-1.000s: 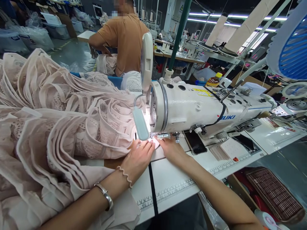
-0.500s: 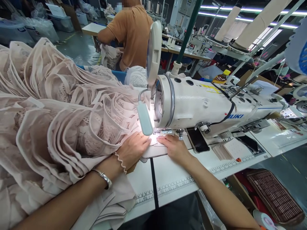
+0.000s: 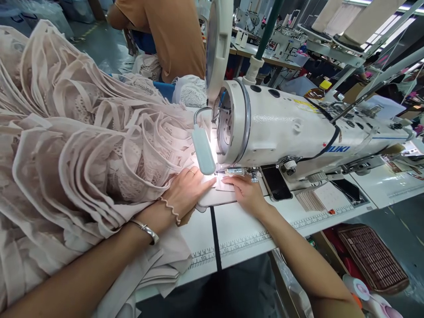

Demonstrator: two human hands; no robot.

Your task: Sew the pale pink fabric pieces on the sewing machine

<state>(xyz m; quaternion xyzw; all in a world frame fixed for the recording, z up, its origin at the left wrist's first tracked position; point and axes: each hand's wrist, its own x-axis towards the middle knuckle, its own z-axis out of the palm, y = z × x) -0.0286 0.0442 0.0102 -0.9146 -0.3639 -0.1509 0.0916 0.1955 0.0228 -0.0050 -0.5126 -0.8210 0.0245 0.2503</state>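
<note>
A white sewing machine (image 3: 291,128) stands on the white table (image 3: 245,238), its lamp (image 3: 202,148) lighting the needle area. My left hand (image 3: 187,192) lies flat, fingers stretched out, on pale pink fabric (image 3: 217,185) just left of the presser foot. My right hand (image 3: 243,190) rests flat on the same fabric piece to the right of the needle, fingertips pointing left. A big heap of pink lace and mesh garments (image 3: 76,145) fills the table's left side, touching my left wrist.
A person in an orange shirt (image 3: 172,35) works at the back. A dark phone (image 3: 275,183) and a stack of paper labels (image 3: 311,201) lie under the machine arm. A woven mat (image 3: 371,256) sits below right. Ruler markings (image 3: 245,245) run along the table's front.
The view has tilted down and closer. Both hands have stayed flat on the fabric at the needle, shifting slightly with it toward the presser foot.
</note>
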